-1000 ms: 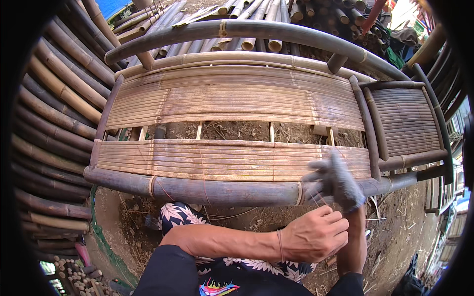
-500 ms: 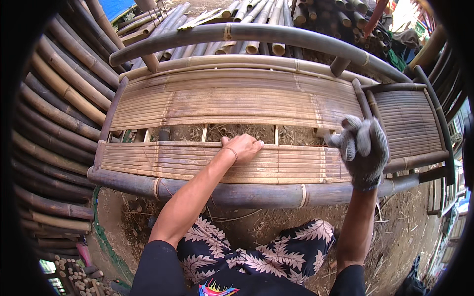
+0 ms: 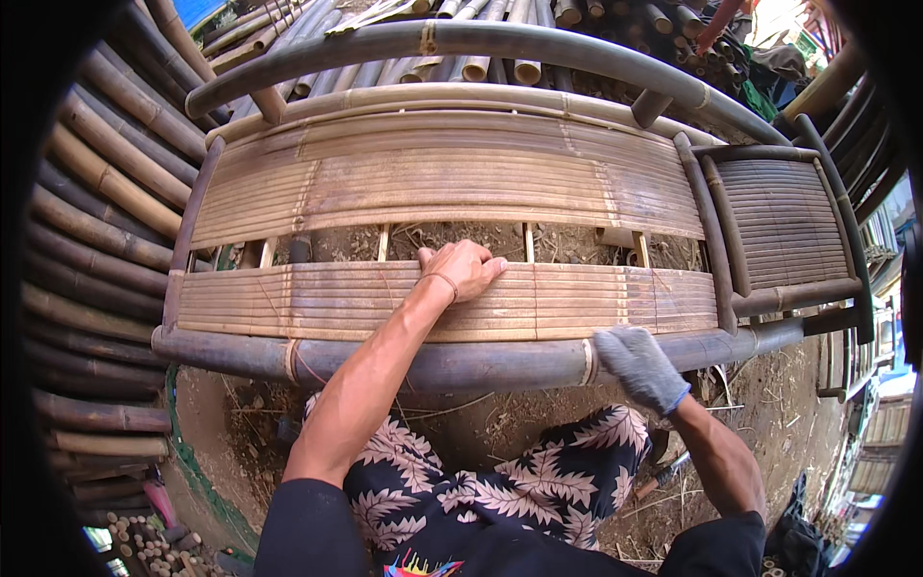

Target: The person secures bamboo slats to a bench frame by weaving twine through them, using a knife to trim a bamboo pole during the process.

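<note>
A long bamboo bench lies across in front of me, its seat made of split bamboo slats [image 3: 433,183]. A gap divides the rear slats from a narrower front slat panel [image 3: 375,293]. My bare left hand [image 3: 463,269] lies on the middle of this front panel, fingers closed over its rear edge. My right hand [image 3: 639,368], in a grey knitted glove, is at the dark bamboo front rail [image 3: 461,365], just right of a pale joint. The glove is somewhat blurred and its fingers are mostly hidden. Nothing shows in it.
A thick backrest pole [image 3: 538,46] spans the far side. A slatted panel [image 3: 788,221] adjoins on the right. Curved bamboo poles [image 3: 106,226] are stacked at left, with more poles behind. A tool with a wooden handle [image 3: 649,488] lies on the dirt ground beside my leg.
My gloved right hand has come down from above the seat's right end to the front rail, moving left. My left hand keeps its place on the slats. The view has shifted slightly.
</note>
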Demonstrator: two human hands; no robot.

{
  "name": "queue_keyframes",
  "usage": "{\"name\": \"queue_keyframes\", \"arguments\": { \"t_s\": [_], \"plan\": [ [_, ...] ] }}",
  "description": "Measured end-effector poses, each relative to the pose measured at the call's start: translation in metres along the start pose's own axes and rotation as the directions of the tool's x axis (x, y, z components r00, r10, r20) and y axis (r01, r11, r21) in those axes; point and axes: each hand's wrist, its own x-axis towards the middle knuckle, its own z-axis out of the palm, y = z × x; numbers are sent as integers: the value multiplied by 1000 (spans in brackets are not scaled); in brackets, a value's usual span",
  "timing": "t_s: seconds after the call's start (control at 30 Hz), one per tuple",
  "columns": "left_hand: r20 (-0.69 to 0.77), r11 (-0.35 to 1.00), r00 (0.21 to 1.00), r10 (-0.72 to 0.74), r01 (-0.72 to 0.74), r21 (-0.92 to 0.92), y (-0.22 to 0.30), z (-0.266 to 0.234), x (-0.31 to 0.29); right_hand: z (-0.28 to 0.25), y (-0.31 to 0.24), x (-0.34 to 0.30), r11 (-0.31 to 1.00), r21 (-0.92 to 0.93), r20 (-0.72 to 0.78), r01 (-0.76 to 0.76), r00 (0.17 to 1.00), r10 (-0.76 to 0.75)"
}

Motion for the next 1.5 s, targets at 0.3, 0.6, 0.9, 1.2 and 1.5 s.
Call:
{"name": "queue_keyframes", "arguments": {
  "t_s": [0.3, 0.6, 0.9, 1.2, 1.5],
  "plan": [
    [-257, 766, 765, 590, -631, -120, -81, -30, -35, -25, 42, -95, 478, 735, -152, -480, 571, 807],
    [-266, 556, 489, 831, -750, 357, -98, -27, -114, 36, -121, 36, 941, 169, -549, -294, 765, 338],
    [-784, 937, 524, 332, -277, 212, -133, -91, -64, -8, -88, 140, 682, 721, -371, -124, 762, 531],
    [81, 883, 935, 345, -352, 311, -220, -88, 27, 93, -56, 286, 927, -138, 18, -350, 935, 355],
    [2, 989, 997, 73, -73, -127, -167, -77, 14, 91, -26, 295, 948, 38, 190, 316, 929, -318]
  ]
}}
